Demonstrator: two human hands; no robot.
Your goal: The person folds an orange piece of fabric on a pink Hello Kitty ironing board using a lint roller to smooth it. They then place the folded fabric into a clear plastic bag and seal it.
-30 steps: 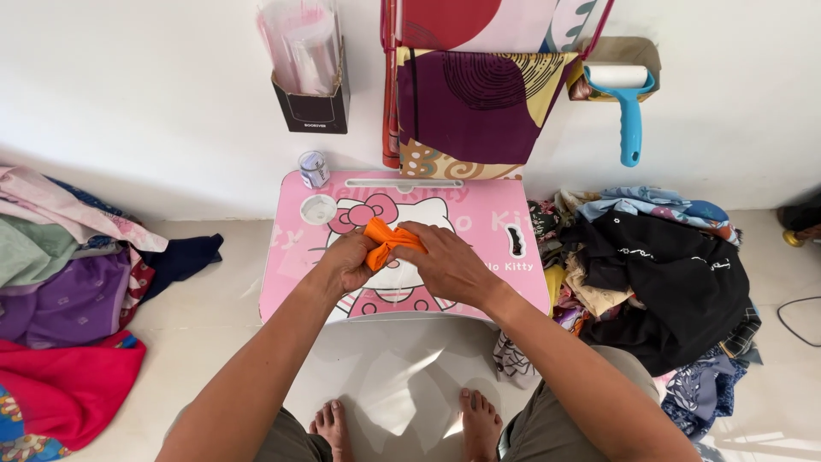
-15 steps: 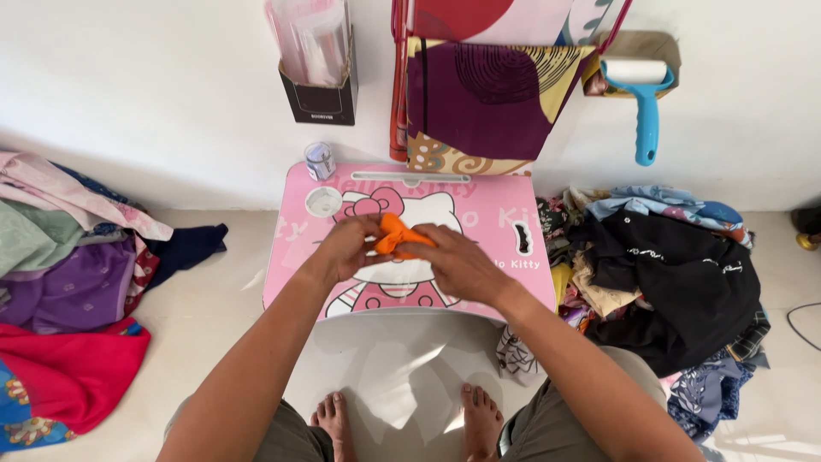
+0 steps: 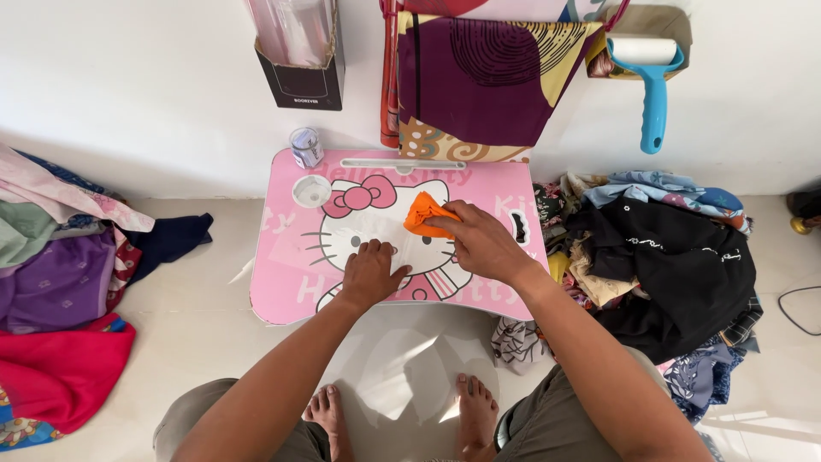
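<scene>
A pink lap table (image 3: 291, 274) with a cartoon cat picture stands on the floor in front of me. My right hand (image 3: 481, 244) pinches a small folded orange cloth (image 3: 421, 211) at the table's middle. My left hand (image 3: 369, 272) is lower and to the left, fingers curled and pressing down on a clear plastic bag (image 3: 385, 229) that lies flat on the table. The orange cloth sits at the bag's right edge; I cannot tell whether it is inside the bag.
A small clear jar (image 3: 305, 147) and a round recess (image 3: 311, 190) are at the table's back left. On the wall hang a black box of clear bags (image 3: 301, 77), a purple patterned cloth (image 3: 492, 77) and a blue lint roller (image 3: 653, 94). Clothes piles lie left (image 3: 51, 282) and right (image 3: 684, 265).
Both hands were on the orange cloth. Now my left hand has let go and dropped to the plastic bag, while my right hand holds the cloth alone.
</scene>
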